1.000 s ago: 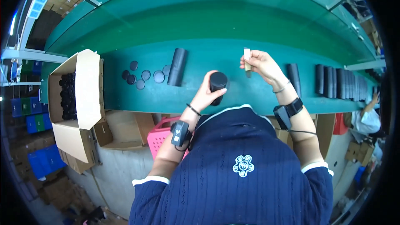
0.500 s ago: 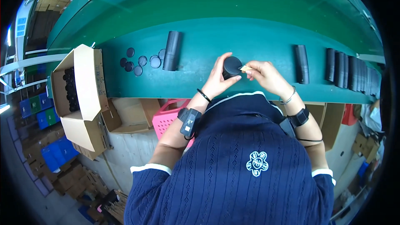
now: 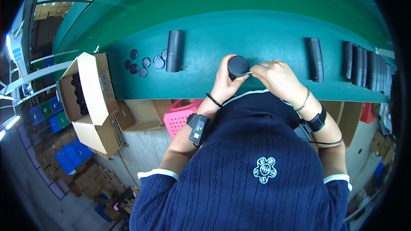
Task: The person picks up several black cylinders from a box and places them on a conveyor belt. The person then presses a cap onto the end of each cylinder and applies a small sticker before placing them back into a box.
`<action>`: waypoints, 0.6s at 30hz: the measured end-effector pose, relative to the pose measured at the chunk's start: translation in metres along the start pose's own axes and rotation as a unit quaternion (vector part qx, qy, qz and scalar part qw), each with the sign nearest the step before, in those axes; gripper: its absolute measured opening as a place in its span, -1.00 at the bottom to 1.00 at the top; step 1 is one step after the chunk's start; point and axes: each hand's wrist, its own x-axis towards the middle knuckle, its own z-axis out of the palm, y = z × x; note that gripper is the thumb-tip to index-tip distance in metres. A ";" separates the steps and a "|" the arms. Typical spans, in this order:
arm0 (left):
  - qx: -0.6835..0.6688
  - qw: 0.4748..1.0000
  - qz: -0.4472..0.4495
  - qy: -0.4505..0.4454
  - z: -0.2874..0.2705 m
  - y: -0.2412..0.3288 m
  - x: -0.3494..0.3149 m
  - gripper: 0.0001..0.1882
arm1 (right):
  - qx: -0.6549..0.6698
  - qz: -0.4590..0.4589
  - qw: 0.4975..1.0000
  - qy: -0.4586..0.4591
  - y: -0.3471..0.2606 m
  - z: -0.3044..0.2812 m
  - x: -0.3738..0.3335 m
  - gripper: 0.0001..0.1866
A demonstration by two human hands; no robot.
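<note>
My left hand (image 3: 223,82) is wrapped round a black cylinder (image 3: 238,66), whose round end faces up. Pinched in the fingers of my right hand (image 3: 279,78) is a small yellowish strip (image 3: 249,73), its tip against the near right side of the cylinder's rim. The strip is too small to name its kind, and the cylinder's lower part is hidden. Left of my hands a ribbed black tube (image 3: 173,51) lies on the green table, beside several loose black round caps (image 3: 159,63). Another black tube (image 3: 316,60) lies to the right.
A row of several black tubes (image 3: 370,69) lies at the table's far right. At the left edge stands an open cardboard box (image 3: 95,90) with black parts inside. Below the table's front edge are a pink perforated basket (image 3: 177,117) and another open carton (image 3: 139,119).
My right hand has turned over more, its back now facing up, and the strip now sits lower along the cylinder's rim. My left hand keeps its hold. The whole view has shifted slightly.
</note>
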 end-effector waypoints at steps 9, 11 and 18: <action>0.021 0.999 -0.032 0.011 0.003 0.005 0.001 -0.30 | -0.029 -0.037 0.999 -0.028 0.007 -0.003 0.001 -0.92; 0.031 0.999 -0.032 0.010 0.003 0.005 0.000 -0.31 | -0.030 -0.041 0.998 -0.036 0.008 -0.003 0.001 -0.93; 0.044 0.999 -0.018 0.005 -0.012 0.005 0.013 -0.20 | 0.028 0.013 0.999 0.014 0.006 -0.004 0.007 -0.92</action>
